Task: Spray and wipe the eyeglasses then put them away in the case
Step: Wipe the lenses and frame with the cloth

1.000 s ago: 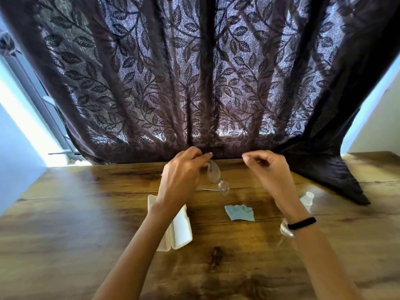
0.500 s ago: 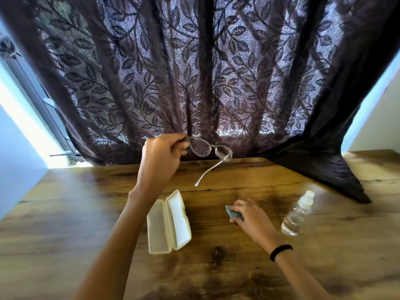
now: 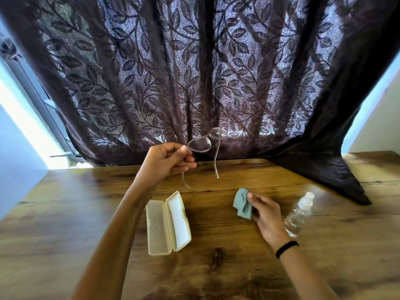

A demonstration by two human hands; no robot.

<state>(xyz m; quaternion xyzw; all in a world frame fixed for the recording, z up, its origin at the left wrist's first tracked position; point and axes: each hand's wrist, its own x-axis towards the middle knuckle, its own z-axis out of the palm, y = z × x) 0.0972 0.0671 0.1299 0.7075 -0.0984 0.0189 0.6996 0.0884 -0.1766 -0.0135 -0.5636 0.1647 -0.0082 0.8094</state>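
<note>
Presently, left hand grips glasses aloft; right hand pinches cloth above worktop. Case lies open; bottle beside right hand.

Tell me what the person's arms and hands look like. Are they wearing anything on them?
Both arms are bare, with no sleeves showing and no gloves. The right hand has a thin black band around its wrist, like a hair tie or bracelet. The left hand has nothing on its wrist. I can't see any rings or a watch.
</note>
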